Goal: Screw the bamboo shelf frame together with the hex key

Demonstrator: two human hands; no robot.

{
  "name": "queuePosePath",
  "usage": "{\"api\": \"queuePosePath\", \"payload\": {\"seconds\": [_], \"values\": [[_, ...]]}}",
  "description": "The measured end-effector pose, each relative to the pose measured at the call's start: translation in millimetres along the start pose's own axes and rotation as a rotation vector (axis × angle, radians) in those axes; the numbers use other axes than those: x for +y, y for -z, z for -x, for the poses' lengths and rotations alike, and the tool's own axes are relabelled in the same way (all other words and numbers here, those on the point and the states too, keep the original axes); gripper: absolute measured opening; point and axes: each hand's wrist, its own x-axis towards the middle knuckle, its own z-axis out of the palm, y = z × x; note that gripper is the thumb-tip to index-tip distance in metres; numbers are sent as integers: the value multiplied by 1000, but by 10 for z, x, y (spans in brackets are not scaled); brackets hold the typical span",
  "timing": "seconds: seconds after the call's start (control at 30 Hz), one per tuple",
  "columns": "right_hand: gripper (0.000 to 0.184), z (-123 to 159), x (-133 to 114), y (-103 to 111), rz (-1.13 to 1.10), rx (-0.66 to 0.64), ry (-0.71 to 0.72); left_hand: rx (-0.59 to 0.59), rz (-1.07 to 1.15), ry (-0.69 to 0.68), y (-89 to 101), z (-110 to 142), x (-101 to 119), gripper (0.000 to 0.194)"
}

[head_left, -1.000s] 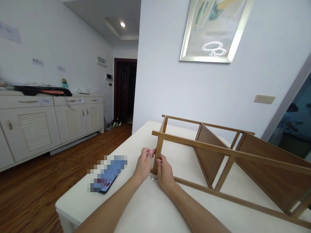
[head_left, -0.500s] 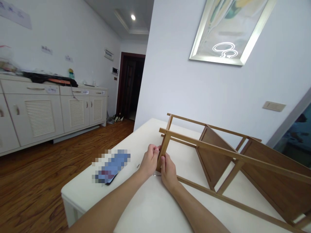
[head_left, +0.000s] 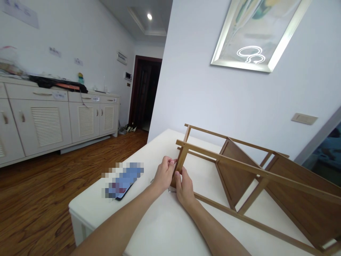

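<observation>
A brown wooden shelf frame (head_left: 241,167) lies on its side on the white table (head_left: 165,227). Both my hands are at its near end crossbar (head_left: 182,163). My left hand (head_left: 164,174) is curled with fingertips pinched against the left face of that bar; what sits between them is too small to make out. My right hand (head_left: 183,186) presses its fingers against the bar's right face, lower down. A small metal piece (head_left: 170,191) lies on the table just under my hands.
A phone (head_left: 121,185), partly blurred out, lies on the table left of my hands. A white sideboard (head_left: 53,121) runs along the left wall over a wooden floor. A framed picture (head_left: 255,32) hangs above the table; a dark doorway (head_left: 142,96) stands behind.
My head has turned a little left and up, so the scene has slid right. Both hands have stayed on the end bar, the right hand's fingers shifting slightly up it.
</observation>
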Motion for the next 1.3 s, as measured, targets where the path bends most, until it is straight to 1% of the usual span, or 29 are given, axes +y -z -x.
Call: {"api": "queuePosePath", "payload": {"seconds": [0.1, 0.17, 0.33, 0.37, 0.43, 0.5, 0.53, 0.67, 0.73, 0.8, 0.83, 0.9, 1.0, 1.13, 1.3], "values": [[44, -36, -41, -7, 35, 33, -19, 5, 22, -7, -16, -2, -19, 16], [43, -65, -76, -17, 68, 44, -63, 4, 4, -13, -32, 5, -26, 16], [39, -74, -100, -63, 157, 24, -164, 26, -28, -40, -29, 16, -6, 17], [39, -63, -90, -72, 176, 17, -174, 51, -38, -54, -20, 14, 9, 18], [37, -38, -65, -88, 215, 13, -185, 147, -72, -102, -2, 1, 57, 19], [36, -21, -45, -98, 239, 22, -178, 238, -76, -148, 12, -26, 136, 20], [36, -16, -38, -101, 244, 29, -170, 259, -52, -164, 16, -44, 188, 20], [36, -19, -17, -111, 250, 40, -155, 259, 65, -218, 19, -147, 458, 19], [36, -22, -2, -117, 259, 33, -163, 311, 67, -261, 16, -204, 594, 19], [36, -21, 18, -125, 268, 36, -160, 359, 94, -275, 2, -251, 697, 20], [36, -20, 29, -128, 271, 40, -154, 363, 128, -266, -11, -267, 729, 20], [35, -16, 49, -134, 267, 47, -138, 335, 222, -237, -48, -280, 751, 21], [36, -10, 66, -137, 253, 45, -129, 275, 311, -219, -116, -259, 698, 20], [37, -8, 50, -133, 240, 35, -138, 230, 348, -187, -170, -201, 601, 21], [37, -12, 18, -128, 230, 39, -143, 189, 375, -181, -198, -191, 591, 22]]}}
